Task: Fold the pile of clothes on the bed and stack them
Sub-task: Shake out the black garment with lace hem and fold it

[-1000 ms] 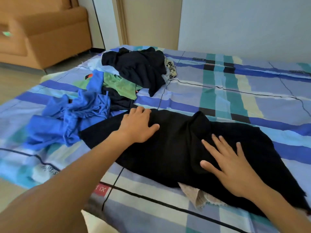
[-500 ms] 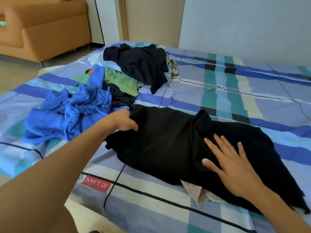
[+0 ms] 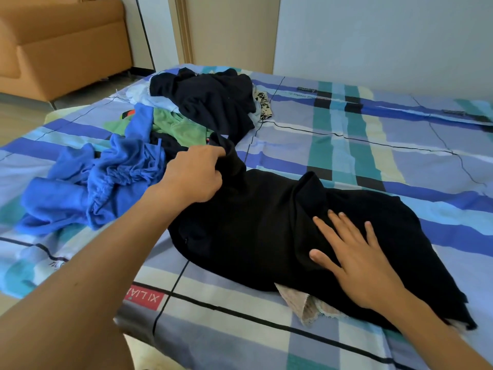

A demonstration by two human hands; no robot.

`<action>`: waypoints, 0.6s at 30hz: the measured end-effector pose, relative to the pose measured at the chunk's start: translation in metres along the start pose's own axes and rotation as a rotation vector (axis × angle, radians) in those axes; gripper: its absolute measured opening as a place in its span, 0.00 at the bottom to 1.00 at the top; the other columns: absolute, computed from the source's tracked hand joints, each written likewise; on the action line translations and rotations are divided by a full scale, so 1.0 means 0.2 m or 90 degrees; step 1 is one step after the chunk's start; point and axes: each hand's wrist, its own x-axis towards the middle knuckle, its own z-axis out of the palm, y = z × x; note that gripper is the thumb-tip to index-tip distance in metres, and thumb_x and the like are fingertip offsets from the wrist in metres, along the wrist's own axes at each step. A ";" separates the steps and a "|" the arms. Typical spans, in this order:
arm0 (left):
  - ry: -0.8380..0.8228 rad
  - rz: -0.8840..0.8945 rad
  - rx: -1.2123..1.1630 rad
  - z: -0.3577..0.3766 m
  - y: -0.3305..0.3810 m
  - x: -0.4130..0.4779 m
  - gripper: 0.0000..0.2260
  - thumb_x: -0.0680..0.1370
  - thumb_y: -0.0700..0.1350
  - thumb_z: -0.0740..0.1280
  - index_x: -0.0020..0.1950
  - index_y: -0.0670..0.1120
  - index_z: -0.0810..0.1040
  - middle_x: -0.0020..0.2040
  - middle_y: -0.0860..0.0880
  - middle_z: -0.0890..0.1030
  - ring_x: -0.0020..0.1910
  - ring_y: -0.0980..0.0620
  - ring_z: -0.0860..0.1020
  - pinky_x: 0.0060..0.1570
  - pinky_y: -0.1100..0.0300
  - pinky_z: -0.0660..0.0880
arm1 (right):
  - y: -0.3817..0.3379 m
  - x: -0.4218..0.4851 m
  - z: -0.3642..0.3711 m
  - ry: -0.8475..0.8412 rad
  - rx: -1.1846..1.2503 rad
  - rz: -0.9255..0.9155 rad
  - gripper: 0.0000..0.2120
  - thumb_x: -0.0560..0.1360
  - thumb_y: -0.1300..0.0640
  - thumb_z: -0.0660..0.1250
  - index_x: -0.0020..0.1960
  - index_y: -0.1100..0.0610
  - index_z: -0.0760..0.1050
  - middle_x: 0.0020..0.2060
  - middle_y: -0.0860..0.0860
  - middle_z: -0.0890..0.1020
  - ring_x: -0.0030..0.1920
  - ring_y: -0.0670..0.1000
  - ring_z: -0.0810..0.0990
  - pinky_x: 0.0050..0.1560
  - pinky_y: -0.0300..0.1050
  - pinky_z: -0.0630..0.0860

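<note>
A black garment (image 3: pixel 256 222) lies spread across the bed in front of me. My left hand (image 3: pixel 196 176) is closed on its left end, which stands lifted off the sheet. My right hand (image 3: pixel 354 259) rests flat, fingers apart, on the garment's right half. A beige lacy cloth (image 3: pixel 301 307) pokes out from under its near edge. Behind, the unfolded pile holds a crumpled blue garment (image 3: pixel 88 185), a green one (image 3: pixel 178 128), a dark navy one (image 3: pixel 210 102) and pale blue cloth (image 3: pixel 141 96).
The bed (image 3: pixel 373 145) has a blue, teal and cream plaid sheet with a red label (image 3: pixel 145 297) near its front edge. An orange sofa (image 3: pixel 61 46) stands at the back left on the floor. A wall and door frame rise behind the bed.
My left hand went from lying flat on the black garment to gripping its left end and lifting it up and toward the middle. My right hand stayed pressed in place.
</note>
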 end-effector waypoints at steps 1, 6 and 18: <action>-0.033 0.007 -0.048 -0.01 0.01 0.00 0.03 0.75 0.41 0.65 0.45 0.49 0.73 0.42 0.48 0.78 0.45 0.41 0.78 0.49 0.45 0.77 | 0.00 0.00 0.00 0.000 0.001 0.001 0.40 0.70 0.28 0.25 0.80 0.40 0.34 0.81 0.46 0.39 0.80 0.47 0.35 0.79 0.58 0.37; -0.268 -0.142 -0.063 0.10 0.01 0.01 0.32 0.75 0.60 0.71 0.70 0.43 0.69 0.65 0.46 0.75 0.65 0.45 0.74 0.59 0.55 0.71 | 0.00 0.00 0.00 -0.002 0.006 0.002 0.39 0.71 0.28 0.26 0.80 0.40 0.35 0.81 0.45 0.40 0.80 0.47 0.35 0.79 0.58 0.37; -0.084 -0.077 -0.282 0.00 0.15 0.07 0.20 0.72 0.37 0.71 0.62 0.44 0.70 0.49 0.44 0.80 0.44 0.46 0.81 0.45 0.49 0.81 | -0.01 0.00 -0.01 0.006 0.019 0.000 0.39 0.73 0.28 0.28 0.81 0.42 0.38 0.81 0.47 0.42 0.80 0.49 0.37 0.78 0.59 0.36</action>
